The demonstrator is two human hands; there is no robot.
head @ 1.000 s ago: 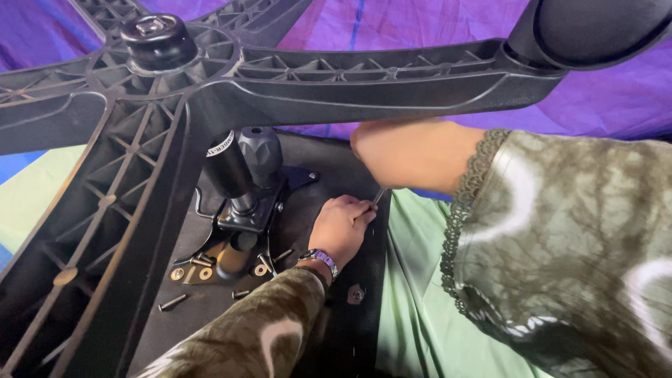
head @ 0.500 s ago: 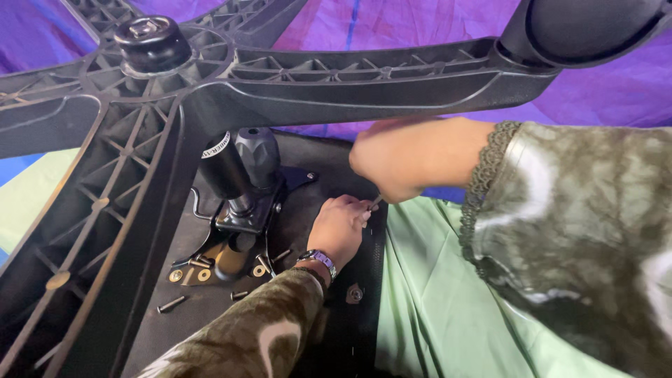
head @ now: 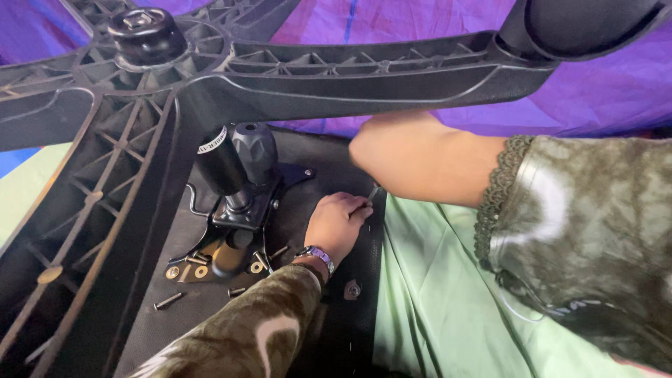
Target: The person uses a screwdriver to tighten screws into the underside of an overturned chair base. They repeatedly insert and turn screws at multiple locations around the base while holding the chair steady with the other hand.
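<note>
A black chair lies upside down, with its star base (head: 336, 77) across the top of the view. On the seat underside (head: 329, 161) sits the tilt mechanism (head: 234, 210) with a black knob (head: 255, 150). My left hand (head: 336, 224), a watch on its wrist, rests by the seat's right edge. Its fingers are curled on a thin metal tool (head: 374, 191). My right forearm reaches in from the right just above. My right hand (head: 371, 143) bends down over the tool, its fingers hidden.
Loose bolts (head: 168, 301) and washers lie on the seat underside near the mechanism's plate. A bolt head (head: 351, 289) sits by my left wrist. Green cloth (head: 434, 294) lies to the right and purple cloth (head: 595, 91) behind. A castor socket (head: 147, 31) is at the top left.
My right arm lifted a little and came back down over the tool. My left hand stayed at the seat edge. The view shifted slightly.
</note>
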